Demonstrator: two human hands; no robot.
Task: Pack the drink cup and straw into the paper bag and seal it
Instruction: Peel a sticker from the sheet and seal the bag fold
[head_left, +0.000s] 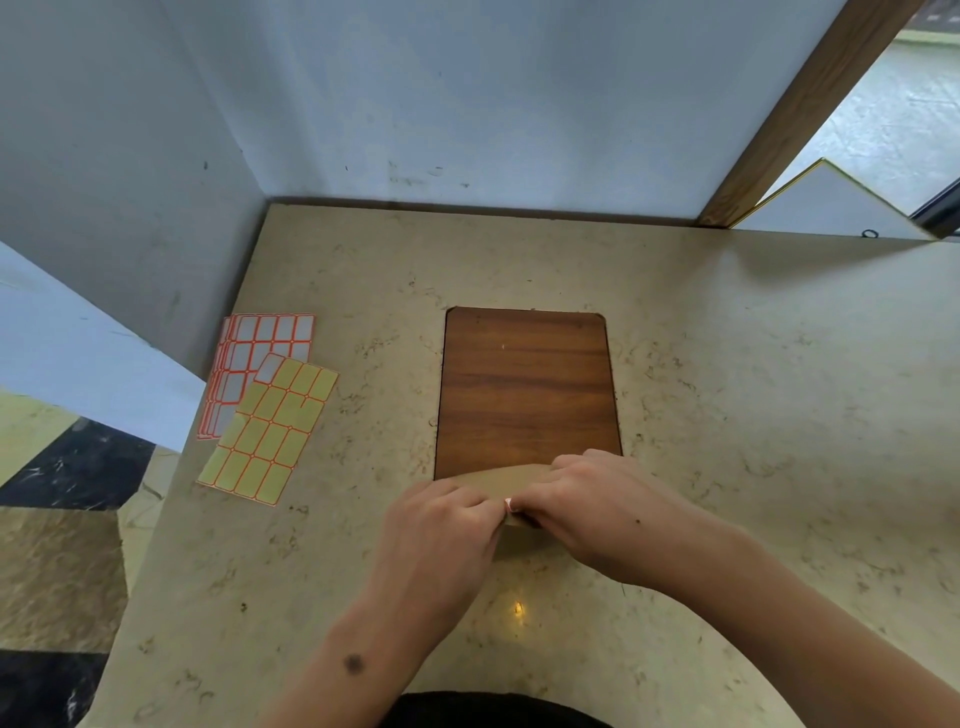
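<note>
A tan paper bag (511, 480) stands near the front of the counter, seen from above, with its top edge folded over. My left hand (441, 530) and my right hand (592, 509) both press on that folded top, fingertips meeting at the middle. A small white sticker with a red edge (508, 502) shows between my fingertips on the fold. The cup and the straw are not visible; most of the bag is hidden under my hands.
Label sheets lie at the left: white ones with red borders (265, 343) and a peeled yellow backing sheet (270, 431) on top. A wooden board (527, 389) is set into the beige counter (753, 415). White walls close the back and left.
</note>
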